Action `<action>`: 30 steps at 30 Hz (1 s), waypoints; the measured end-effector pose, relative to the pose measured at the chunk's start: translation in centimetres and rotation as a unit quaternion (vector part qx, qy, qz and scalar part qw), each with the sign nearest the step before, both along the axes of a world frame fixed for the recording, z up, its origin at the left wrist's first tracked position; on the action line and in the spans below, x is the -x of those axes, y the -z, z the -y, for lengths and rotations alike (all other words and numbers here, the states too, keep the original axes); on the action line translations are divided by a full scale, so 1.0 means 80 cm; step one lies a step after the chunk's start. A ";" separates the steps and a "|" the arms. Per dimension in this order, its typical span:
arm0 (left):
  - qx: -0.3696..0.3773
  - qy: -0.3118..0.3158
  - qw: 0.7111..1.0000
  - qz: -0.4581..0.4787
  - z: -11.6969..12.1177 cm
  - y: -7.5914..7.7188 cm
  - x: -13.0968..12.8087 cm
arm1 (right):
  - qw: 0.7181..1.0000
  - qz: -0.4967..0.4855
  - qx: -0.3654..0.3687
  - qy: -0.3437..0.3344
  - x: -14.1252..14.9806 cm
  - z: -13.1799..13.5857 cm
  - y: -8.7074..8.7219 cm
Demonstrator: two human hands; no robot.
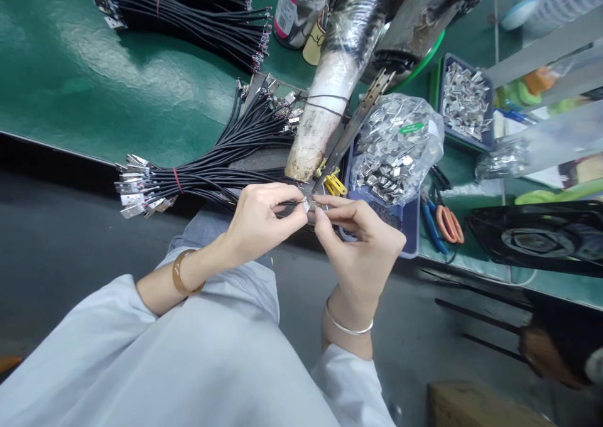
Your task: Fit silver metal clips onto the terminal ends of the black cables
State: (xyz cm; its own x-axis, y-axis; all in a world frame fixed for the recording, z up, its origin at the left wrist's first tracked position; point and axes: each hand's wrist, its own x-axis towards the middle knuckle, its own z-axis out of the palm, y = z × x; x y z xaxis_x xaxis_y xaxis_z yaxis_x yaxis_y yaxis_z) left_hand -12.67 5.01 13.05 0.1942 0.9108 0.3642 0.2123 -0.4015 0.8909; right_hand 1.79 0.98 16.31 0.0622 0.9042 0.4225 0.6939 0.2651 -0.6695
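My left hand (261, 220) pinches the end of a black wire with thumb and fingers at the front edge of the green bench (94, 88). My right hand (360, 242) meets it fingertip to fingertip and pinches a small metal clip (308, 204) at that wire's end. Both hands sit just below a tape-wrapped tool (330, 100) that leans over the bench. A bundle of black wires with metal clips (188, 179), tied with a red band, lies left of my hands and hangs over the bench edge.
A clear bag of metal clips (400, 147) rests on a blue tray (412, 226) right of my hands. Another blue tray of clips (464, 100) stands further back. Blue and orange pliers (443, 223) lie beside them. A second wire bundle (188, 12) lies at the back left, and a jar (294, 6).
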 end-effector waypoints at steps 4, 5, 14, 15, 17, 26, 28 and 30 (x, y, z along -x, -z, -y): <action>0.004 0.013 1.000 -0.005 0.003 -0.001 0.001 | 1.000 0.021 0.009 -0.009 0.002 0.010 -0.002; -0.001 0.022 1.000 -0.006 0.003 -0.001 0.002 | 1.000 0.016 0.018 -0.008 0.001 0.013 -0.004; 0.071 0.147 0.986 0.002 0.006 0.002 0.046 | 0.902 0.376 0.097 0.189 -0.080 0.007 -0.055; 0.104 0.119 0.987 0.032 0.005 0.002 0.051 | 0.888 0.403 0.139 0.175 -0.089 -0.001 -0.062; 0.169 0.074 0.979 0.087 0.000 0.001 0.058 | 0.869 0.429 0.193 0.152 -0.101 -0.025 -0.075; 0.261 0.056 0.957 0.112 -0.018 -0.015 0.067 | 0.947 0.247 0.111 0.173 -0.111 -0.211 -0.112; 0.266 0.051 0.957 0.105 -0.020 -0.016 0.067 | 0.952 0.212 0.079 0.206 -0.124 -0.241 -0.139; 0.267 0.047 0.958 0.099 -0.022 -0.017 0.068 | 0.957 0.178 0.044 0.226 -0.153 -0.269 -0.166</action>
